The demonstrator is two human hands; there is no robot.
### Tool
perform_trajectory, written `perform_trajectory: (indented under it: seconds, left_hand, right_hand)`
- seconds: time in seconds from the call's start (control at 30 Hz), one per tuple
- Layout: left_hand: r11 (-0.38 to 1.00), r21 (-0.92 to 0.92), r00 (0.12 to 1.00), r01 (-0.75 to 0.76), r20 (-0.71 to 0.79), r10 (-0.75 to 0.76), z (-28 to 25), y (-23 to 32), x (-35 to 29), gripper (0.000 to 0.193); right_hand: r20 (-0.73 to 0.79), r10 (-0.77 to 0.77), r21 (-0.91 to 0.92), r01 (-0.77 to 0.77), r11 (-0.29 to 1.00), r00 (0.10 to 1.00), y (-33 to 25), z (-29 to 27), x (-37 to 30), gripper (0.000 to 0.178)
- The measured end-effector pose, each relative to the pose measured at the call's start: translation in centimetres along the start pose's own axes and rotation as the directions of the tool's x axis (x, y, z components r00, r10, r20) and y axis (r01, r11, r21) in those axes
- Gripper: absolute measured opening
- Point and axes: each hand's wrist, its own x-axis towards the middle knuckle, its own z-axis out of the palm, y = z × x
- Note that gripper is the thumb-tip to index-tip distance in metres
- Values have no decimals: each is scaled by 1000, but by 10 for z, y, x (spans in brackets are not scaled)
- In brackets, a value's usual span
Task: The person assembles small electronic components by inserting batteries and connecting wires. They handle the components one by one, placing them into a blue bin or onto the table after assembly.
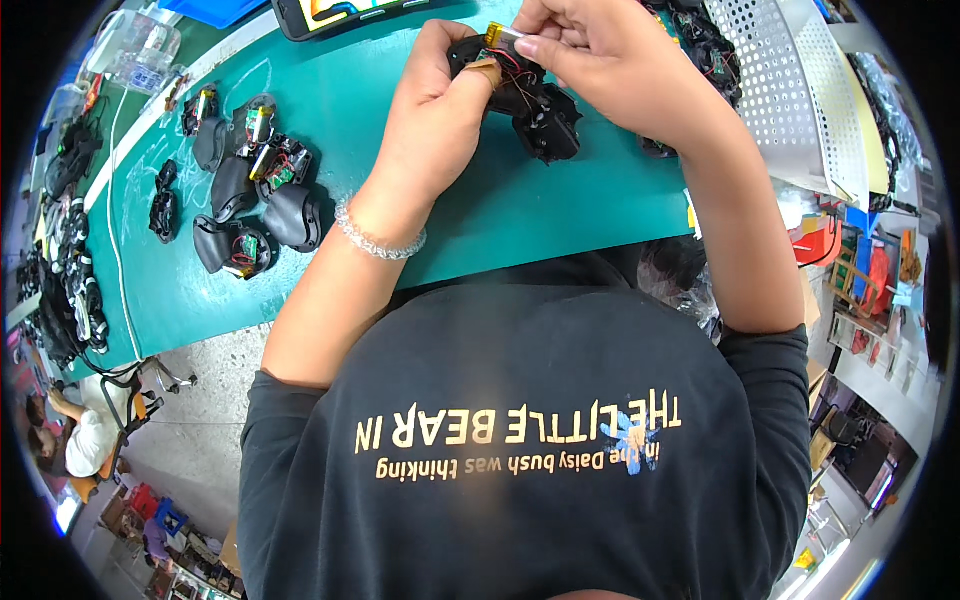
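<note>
My left hand (440, 100) grips a black half-shell of a game controller (535, 110) over the green mat (540, 210), with red and black wires showing inside it. My right hand (600, 55) pinches a small silver and yellow battery pack (500, 35) at the shell's top edge. A clear bead bracelet (380, 238) circles my left wrist. Both hands are close together at the upper middle of the view.
Several open black controller shells with circuit boards (250, 190) lie on the mat to the left. More black parts (700, 45) sit by a white perforated tray (790, 90) at the right. A dark device with a screen (340, 15) lies at the far edge. Cables (70, 280) pile at the far left.
</note>
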Motion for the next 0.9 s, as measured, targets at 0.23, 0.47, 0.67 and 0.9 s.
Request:
perform_trajectory:
  seconds: [0.23, 0.47, 0.67, 0.9]
  left_hand:
    - [981, -133, 990, 142, 39, -138, -4, -13, 4, 16]
    - [962, -176, 978, 207, 3, -210, -3, -11, 4, 15]
    - [961, -196, 980, 196, 30, -194, -4, -11, 5, 13]
    - [993, -103, 998, -59, -13, 58, 6, -10, -1, 15]
  right_hand:
    - [16, -84, -88, 85, 992, 996, 11, 4, 3, 9]
    - [-78, -127, -15, 126, 992, 989, 41, 21, 6, 8]
    - [-235, -242, 256, 300, 919, 941, 72, 47, 2, 9]
    - [-312, -302, -27, 309, 951, 901, 57, 26, -8, 21]
